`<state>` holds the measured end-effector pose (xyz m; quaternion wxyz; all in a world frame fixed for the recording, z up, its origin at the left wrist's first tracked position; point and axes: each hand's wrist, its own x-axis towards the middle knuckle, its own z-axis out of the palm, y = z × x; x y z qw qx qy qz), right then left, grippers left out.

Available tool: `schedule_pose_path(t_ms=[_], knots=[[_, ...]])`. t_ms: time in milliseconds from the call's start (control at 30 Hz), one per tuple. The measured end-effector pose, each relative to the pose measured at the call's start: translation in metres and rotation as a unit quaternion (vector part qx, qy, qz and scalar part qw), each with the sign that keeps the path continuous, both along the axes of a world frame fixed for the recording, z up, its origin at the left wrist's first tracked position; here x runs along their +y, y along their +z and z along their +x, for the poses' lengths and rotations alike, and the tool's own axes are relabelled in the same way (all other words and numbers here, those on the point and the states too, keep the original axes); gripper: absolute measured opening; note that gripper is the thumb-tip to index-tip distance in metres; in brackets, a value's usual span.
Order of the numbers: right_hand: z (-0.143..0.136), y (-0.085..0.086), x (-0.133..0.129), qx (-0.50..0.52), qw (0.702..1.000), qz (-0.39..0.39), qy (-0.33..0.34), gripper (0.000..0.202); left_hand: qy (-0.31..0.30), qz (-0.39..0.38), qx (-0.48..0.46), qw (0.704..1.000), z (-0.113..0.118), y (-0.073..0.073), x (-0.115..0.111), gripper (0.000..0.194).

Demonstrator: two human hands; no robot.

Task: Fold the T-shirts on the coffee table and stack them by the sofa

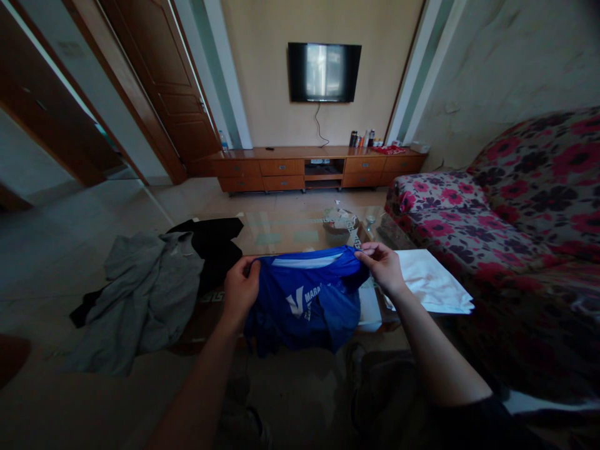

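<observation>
A blue shirt [276, 312] with white lettering hangs between my two hands, over the near edge of a glass-topped coffee table [267, 231]. My left hand [242, 284] pinches its upper left edge, thumb on top. At the upper right edge, the fingers of my right hand [382, 265] are closed on the fabric. Between the hands the edge is stretched fairly taut, with a pale strip showing along it, while the lower part droops in loose folds. Just right of my right hand lies a folded white cloth [431, 281] on the table.
A grey garment [150, 294] and a black garment [220, 244] lie heaped at the table's left end. Farther back on the table are a basket-like container [338, 232] and a small glass [370, 223]. A flowered sofa [506, 231] borders the right; a low cabinet [281, 169] stands beyond.
</observation>
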<state>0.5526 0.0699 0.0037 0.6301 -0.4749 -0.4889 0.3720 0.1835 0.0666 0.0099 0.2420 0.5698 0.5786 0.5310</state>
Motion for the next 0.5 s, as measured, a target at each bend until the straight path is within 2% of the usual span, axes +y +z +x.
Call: schedule_pose_path(t_ms=[267,400,500], knots=[[0.0044,0.0003,-0.0013,-0.062,0.998,0.005,0.005,0.037,0.039,0.001,0.054,0.998,-0.0055,0.0029,-0.0003,0.037],[0.0060,0.0036,-0.0019,-0.079,0.997,0.004,0.021,0.038,0.020,0.005,0.078,0.997,-0.0047,0.0040,-0.0011,0.035],[0.0066,0.0063,-0.0043,-0.072,0.995,-0.017,0.061,0.041,0.000,0.001,0.082,0.997,-0.0039,0.0025,0.0001,0.032]])
